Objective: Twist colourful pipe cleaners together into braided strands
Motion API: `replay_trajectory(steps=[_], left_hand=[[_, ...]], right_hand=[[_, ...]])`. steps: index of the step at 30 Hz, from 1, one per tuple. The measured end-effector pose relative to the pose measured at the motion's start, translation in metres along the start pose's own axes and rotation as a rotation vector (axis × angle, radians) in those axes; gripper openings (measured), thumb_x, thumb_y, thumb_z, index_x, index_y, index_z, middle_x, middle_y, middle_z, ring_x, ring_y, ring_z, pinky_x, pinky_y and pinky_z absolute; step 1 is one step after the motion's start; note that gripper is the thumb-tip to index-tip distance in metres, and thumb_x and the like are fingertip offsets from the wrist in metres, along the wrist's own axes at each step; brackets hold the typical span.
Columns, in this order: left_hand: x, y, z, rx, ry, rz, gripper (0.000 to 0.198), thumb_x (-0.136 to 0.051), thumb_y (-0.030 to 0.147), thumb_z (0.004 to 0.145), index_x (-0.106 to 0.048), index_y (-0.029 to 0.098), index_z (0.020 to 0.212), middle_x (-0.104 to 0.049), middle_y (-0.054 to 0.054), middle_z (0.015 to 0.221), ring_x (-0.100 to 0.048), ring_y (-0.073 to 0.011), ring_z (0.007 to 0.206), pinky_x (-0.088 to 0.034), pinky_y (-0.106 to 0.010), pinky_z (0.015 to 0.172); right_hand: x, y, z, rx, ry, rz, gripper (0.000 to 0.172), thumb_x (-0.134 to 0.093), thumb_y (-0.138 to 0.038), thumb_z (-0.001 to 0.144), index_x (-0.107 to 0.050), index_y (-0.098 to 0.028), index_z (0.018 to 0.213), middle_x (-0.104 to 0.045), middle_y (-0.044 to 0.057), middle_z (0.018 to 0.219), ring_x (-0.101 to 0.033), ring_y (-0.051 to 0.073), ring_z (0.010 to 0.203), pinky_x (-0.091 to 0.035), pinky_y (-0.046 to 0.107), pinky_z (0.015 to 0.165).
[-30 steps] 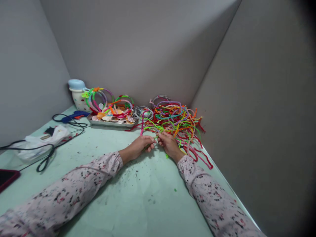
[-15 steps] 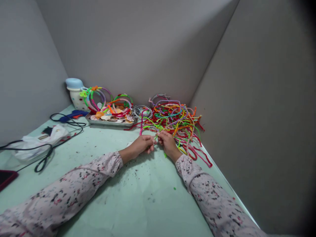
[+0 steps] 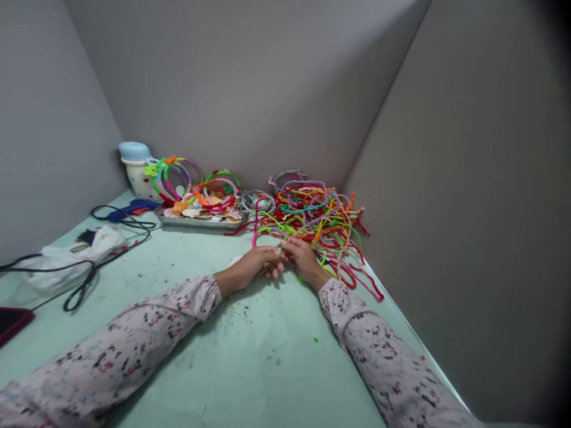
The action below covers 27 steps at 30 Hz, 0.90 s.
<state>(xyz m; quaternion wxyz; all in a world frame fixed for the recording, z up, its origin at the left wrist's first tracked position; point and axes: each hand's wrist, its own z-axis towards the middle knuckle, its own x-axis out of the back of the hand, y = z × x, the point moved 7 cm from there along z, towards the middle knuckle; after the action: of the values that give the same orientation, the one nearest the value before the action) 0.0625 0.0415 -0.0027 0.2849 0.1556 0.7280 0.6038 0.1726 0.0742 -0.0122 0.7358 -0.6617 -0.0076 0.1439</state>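
My left hand [image 3: 256,265] and my right hand [image 3: 304,258] meet over the table, fingertips pinched close together. Between them runs a thin green pipe cleaner [image 3: 282,247], mostly covered by the fingers. Both hands are closed on it. Just beyond my fingers lies a tangled heap of coloured pipe cleaners [image 3: 319,208] in red, orange, green, purple and pink. A small white thing [image 3: 235,259] shows partly behind my left wrist; its kind is hidden.
A metal tray [image 3: 200,223] of shells and fuzzy coloured hoops [image 3: 178,178] stands at the back. Left are a pale jar [image 3: 139,175], a blue tool [image 3: 134,208], a black cable [image 3: 94,267], a plastic bag [image 3: 66,258] and a dark red-edged device [image 3: 13,324]. Grey walls enclose the table.
My hands have drawn slightly closer, the left fingers moving right until the fingertips meet over the green pipe cleaner. The things around them stay where they were.
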Motion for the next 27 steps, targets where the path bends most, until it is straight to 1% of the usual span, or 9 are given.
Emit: replay_trajectory(steps=[3, 6, 10, 15, 20, 27], left_hand=[[0.004, 0.000, 0.001, 0.000, 0.010, -0.031, 0.024, -0.058, 0.034, 0.084, -0.061, 0.010, 0.082, -0.066, -0.007, 0.069, -0.058, -0.0093, 0.053, -0.040, -0.019, 0.049], [0.006, -0.002, 0.003, 0.003, 0.008, -0.010, 0.023, -0.059, 0.033, 0.084, -0.061, 0.010, 0.080, -0.067, -0.007, 0.069, -0.059, -0.0092, 0.053, -0.041, -0.019, 0.050], [0.008, -0.005, 0.004, 0.017, 0.032, 0.006, 0.018, -0.060, 0.030, 0.082, -0.059, 0.012, 0.078, -0.065, -0.004, 0.065, -0.057, -0.0084, 0.049, -0.041, -0.019, 0.049], [0.006, -0.002, 0.002, 0.028, 0.064, 0.027, 0.012, -0.059, 0.025, 0.079, -0.055, 0.014, 0.077, -0.062, -0.001, 0.060, -0.052, -0.0065, 0.043, -0.041, -0.019, 0.047], [0.007, 0.002, 0.001, 0.015, 0.099, 0.110, 0.007, -0.055, 0.022, 0.075, -0.053, 0.015, 0.076, -0.058, 0.004, 0.055, -0.047, -0.0049, 0.041, -0.035, -0.016, 0.043], [0.012, 0.001, 0.005, -0.036, 0.136, 0.259, 0.008, -0.052, 0.025, 0.075, -0.051, 0.018, 0.076, -0.051, 0.007, 0.051, -0.038, -0.0047, 0.037, -0.026, -0.017, 0.037]], right_hand=[[-0.001, 0.000, -0.001, -0.014, -0.013, -0.015, 0.026, -0.068, -0.040, 0.077, -0.057, -0.019, 0.069, -0.059, -0.003, 0.059, -0.047, 0.008, 0.050, -0.034, 0.023, 0.050], [-0.001, 0.001, -0.001, -0.017, -0.010, -0.030, 0.026, -0.069, -0.042, 0.076, -0.058, -0.019, 0.071, -0.059, -0.003, 0.059, -0.047, 0.008, 0.050, -0.034, 0.023, 0.050], [-0.001, 0.002, -0.001, -0.029, -0.010, -0.032, 0.029, -0.070, -0.045, 0.074, -0.060, -0.018, 0.073, -0.058, -0.003, 0.058, -0.046, 0.008, 0.049, -0.033, 0.022, 0.050], [-0.003, -0.001, -0.002, -0.023, 0.009, -0.058, 0.029, -0.069, -0.045, 0.074, -0.058, -0.019, 0.070, -0.058, -0.003, 0.057, -0.045, 0.008, 0.050, -0.033, 0.022, 0.050], [-0.004, -0.003, -0.003, -0.024, 0.029, -0.098, 0.028, -0.068, -0.043, 0.073, -0.056, -0.019, 0.065, -0.056, -0.004, 0.056, -0.043, 0.009, 0.049, -0.033, 0.023, 0.051], [-0.004, -0.003, -0.003, -0.025, 0.046, -0.106, 0.027, -0.068, -0.041, 0.072, -0.054, -0.019, 0.063, -0.054, -0.004, 0.055, -0.043, 0.009, 0.048, -0.030, 0.024, 0.048]])
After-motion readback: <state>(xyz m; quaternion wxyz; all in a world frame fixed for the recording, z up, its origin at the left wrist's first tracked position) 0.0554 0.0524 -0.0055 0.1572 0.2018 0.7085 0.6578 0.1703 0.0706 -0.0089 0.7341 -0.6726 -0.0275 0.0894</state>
